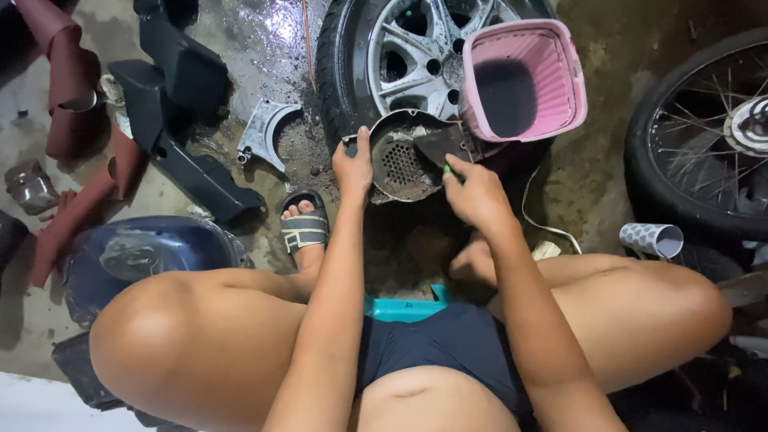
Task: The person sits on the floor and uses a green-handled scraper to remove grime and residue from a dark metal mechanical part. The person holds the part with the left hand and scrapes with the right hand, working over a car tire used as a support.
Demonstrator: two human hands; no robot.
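I sit low over a wet, stained concrete floor (608, 184), knees spread.

At 12 o'clock from my hands lies an alloy wheel (416, 48) with its tyre, flat on the floor, its silver spokes dirty. At 3 o'clock a spoked wheel (688, 136) with a black tyre enters from the frame edge. At 1 o'clock a pink plastic basket (524, 80) is tilted, its open mouth toward me, resting against the alloy wheel. At 9 to 10 o'clock lie black body panels (180, 112) and dark red panels (68, 88); at 8 o'clock sits a dark blue cover (144, 252).

The work piece is a round metal engine cover (408, 156), located directly ahead of my hands, overlapping the alloy wheel's near edge and just beside the basket. It is dish-shaped, grey and heavily soiled. Its inner face turns toward me and shows a circular perforated grille at centre. A dark flat section extends on its 3 o'clock side.

My left hand (354, 168) is clamped on the cover's 9 o'clock rim, thumb up along the edge. My right hand (476, 196) is closed around a small green-tipped tool (450, 170), whose tip meets the cover at its 4 o'clock edge.

My left foot wears a black strapped sandal (304, 228) at 8 o'clock. A patterned paper cup (652, 238) lies on its side at 3 o'clock.
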